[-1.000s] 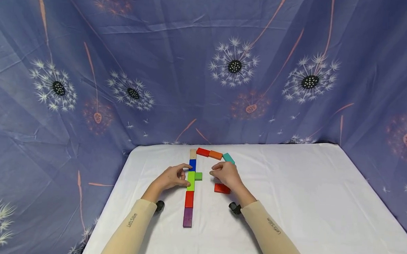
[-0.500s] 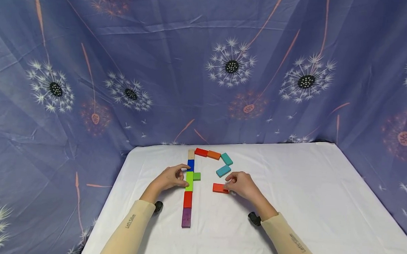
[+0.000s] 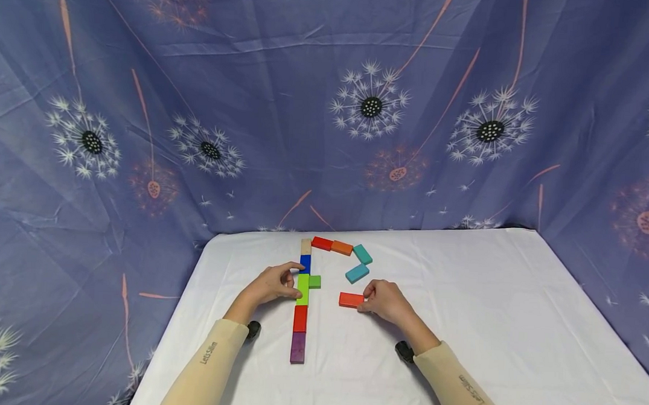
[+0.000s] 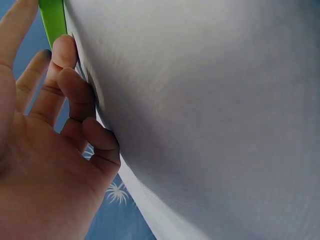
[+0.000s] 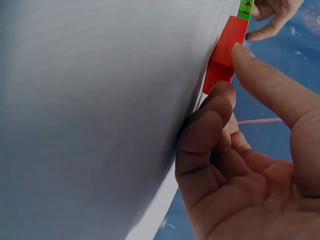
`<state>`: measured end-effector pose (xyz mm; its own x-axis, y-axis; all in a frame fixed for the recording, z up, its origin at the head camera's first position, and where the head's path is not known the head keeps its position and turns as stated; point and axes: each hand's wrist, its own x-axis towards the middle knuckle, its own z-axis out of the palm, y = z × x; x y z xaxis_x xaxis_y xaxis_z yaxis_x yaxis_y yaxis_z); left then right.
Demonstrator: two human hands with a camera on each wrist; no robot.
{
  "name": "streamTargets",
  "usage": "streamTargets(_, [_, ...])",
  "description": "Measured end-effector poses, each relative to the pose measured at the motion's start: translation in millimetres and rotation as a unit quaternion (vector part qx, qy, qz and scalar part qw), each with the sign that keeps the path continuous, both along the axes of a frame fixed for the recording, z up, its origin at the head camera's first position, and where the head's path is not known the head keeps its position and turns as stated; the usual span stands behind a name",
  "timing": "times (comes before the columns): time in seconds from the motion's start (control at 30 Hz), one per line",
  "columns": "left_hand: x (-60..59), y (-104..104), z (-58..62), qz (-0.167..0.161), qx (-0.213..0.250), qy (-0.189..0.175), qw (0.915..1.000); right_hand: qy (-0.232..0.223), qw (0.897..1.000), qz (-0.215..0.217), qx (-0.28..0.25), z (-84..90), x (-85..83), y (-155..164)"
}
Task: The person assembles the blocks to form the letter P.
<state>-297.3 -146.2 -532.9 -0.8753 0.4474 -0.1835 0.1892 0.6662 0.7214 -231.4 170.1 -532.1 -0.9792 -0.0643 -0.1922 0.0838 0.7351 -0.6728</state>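
Desk (image 3: pixel 488 306) carries a block column (image 3: pixel 301 298), steadied by left hand (image 3: pixel 271 283) pinching its light green block (image 3: pixel 302 288). Right hand (image 3: pixel 386 300) pinches the loose red block (image 3: pixel 350 300) by its end, flat on the desk right of the column.

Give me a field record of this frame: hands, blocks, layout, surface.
left hand: holds the lime green block in the column, thumb and fingers either side
right hand: pinches the right end of a loose red block
column: beige, blue, lime green, red, purple blocks end to end, far to near
side piece: small green block against the column's right side
top row: red, orange, teal blocks
below row: tilted blue-teal block, apart from the red one
surface: white tablecloth
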Motion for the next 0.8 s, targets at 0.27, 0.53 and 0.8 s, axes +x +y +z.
streamTargets(0.27, [-1.7, -1.2, -0.2, -0.007, -0.007, 0.009, 0.9999, 0.036, 0.999, 0.020, 0.003, -0.5, -7.9, -16.3])
streamTargets(0.53, [-2.1, -1.0, 2.5, -0.009, -0.005, 0.009, 0.9999, 0.051, 0.998, 0.015, 0.023, 4.9, -13.9, -33.2])
streamTargets(0.8, [-0.7, -1.7, 1.9, -0.011, -0.007, 0.007, 0.9999, 0.070, 0.996, 0.010, 0.049, -0.8, -21.6, -41.9])
